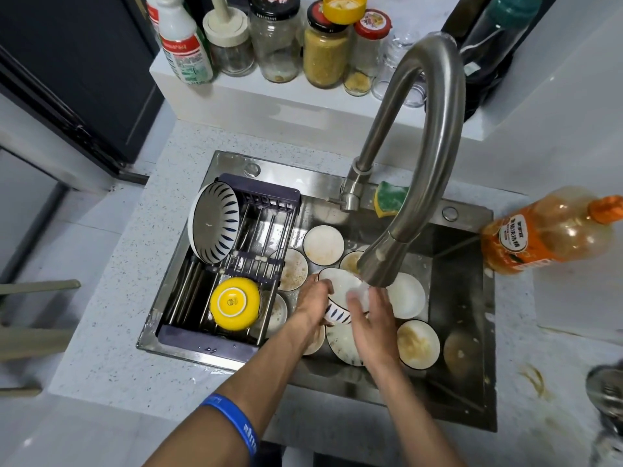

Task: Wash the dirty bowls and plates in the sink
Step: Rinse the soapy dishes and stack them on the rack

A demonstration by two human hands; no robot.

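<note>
Gripping the striped bowl (338, 294) with my left hand (312, 299), I rubbed inside with flat right hand (371, 315) under the faucet (377, 264).

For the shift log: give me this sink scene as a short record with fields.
left hand: grips the rim of the striped bowl
right hand: rubs inside that bowl, under the faucet
rack: holds a yellow bowl upside down and a large striped bowl on edge
sink: several dirty bowls and plates lie on the bottom
sponge: on the ledge behind the faucet
soap bottle: on the counter, right of the sink
</note>
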